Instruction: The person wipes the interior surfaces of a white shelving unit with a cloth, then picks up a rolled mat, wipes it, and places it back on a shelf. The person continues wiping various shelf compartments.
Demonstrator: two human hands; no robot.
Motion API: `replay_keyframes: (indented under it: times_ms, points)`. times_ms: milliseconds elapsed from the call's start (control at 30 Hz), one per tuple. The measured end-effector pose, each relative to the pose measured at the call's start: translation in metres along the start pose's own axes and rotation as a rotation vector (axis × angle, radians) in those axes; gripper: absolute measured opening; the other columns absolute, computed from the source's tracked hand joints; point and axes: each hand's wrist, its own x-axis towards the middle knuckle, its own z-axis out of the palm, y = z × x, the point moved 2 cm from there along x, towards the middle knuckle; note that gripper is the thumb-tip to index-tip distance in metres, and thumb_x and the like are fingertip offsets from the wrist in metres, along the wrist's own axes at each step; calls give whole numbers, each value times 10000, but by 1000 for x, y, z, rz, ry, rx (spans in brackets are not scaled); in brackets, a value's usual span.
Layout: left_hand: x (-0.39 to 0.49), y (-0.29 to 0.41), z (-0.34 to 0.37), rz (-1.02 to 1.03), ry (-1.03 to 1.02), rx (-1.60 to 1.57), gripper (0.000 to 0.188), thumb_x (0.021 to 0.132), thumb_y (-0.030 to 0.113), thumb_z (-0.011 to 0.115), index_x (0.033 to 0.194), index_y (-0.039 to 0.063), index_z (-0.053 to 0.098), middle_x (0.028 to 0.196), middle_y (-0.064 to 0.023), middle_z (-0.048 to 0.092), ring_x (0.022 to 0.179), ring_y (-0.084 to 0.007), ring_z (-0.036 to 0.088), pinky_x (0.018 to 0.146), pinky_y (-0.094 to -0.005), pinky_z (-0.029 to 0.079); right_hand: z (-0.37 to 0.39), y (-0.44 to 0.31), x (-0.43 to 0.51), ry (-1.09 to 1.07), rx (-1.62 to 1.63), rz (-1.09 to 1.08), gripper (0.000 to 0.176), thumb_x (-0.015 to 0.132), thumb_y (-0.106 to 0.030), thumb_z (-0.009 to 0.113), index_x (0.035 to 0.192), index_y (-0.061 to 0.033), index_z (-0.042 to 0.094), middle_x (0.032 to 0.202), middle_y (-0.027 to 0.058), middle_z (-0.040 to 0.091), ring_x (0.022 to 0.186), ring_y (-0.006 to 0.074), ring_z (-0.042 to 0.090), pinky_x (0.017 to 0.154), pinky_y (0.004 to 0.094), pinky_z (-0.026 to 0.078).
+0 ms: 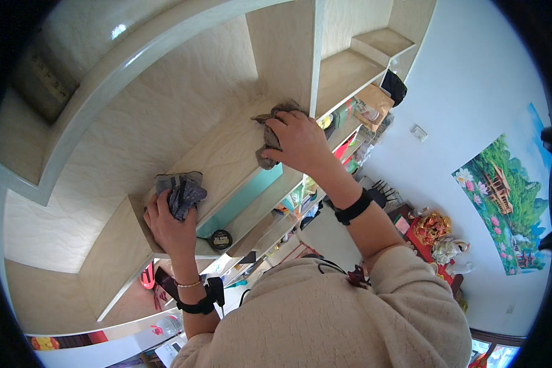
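Note:
My right hand presses a crumpled brown-grey cloth onto a wooden shelf board, close to the upright divider. Farther left on the same board, my left hand grips a bunched dark grey cloth with black stripes. That hand is beside a short wooden partition. Both cloths touch or nearly touch the board, and their undersides are hidden. A dark band sits on each wrist.
Below the board, a round black tin stands by a turquoise panel. Lower shelves hold bags and boxes, including a brown paper bag. A plastic bottle lies at lower left. Figurines stand on a red-covered table at right.

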Motion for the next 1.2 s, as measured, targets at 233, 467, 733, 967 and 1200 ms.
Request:
replay_keyframes:
  times_ms: [233, 467, 733, 967, 1200]
  points:
    - [0, 0, 1, -2, 0, 10, 591, 644, 129, 772, 1216, 86, 627, 1301, -173, 569, 1177, -413, 511, 1031, -491, 422, -10, -26, -37, -87, 65, 8, 463, 729, -261, 783, 1160, -139, 667, 1213, 85, 641, 1171, 338, 568, 900, 485, 532]
    - [7, 2, -4, -39, 37, -235, 612, 631, 113, 778, 1229, 119, 650, 1341, -186, 557, 1255, -395, 508, 1064, -480, 414, -23, 46, -78, -79, 1517, 517, 428, 849, -121, 654, 1269, -42, 620, 1165, 132, 692, 1064, 255, 674, 949, 401, 544]
    - [54, 89, 41, 181, -180, -77, 778, 641, 261, 863, 1358, 159, 579, 1458, -196, 462, 1359, -390, 440, 1090, -609, 339, -72, 144, -54, 742, 1779, 510, 364, 996, -184, 568, 1307, 6, 557, 1205, 131, 669, 1085, 246, 672, 954, 408, 554]
    - [61, 168, 27, 320, -301, 147, 1010, 759, 417, 827, 1578, 140, 305, 1642, -246, 139, 1473, -483, 239, 1128, -689, 209, -47, 150, 15, 382, 661, 265, 696, 919, -499, 682, 1398, -33, 490, 1140, 232, 677, 1059, 315, 674, 909, 419, 531]
    - [122, 235, 35, 629, 264, -559, 706, 841, 280, 768, 1450, 73, 476, 1535, -222, 348, 1374, -432, 385, 1111, -547, 340, 8, 130, 13, 277, 255, -54, 333, 885, -355, 637, 1161, -195, 734, 1125, 33, 707, 1146, 281, 626, 973, 456, 499]
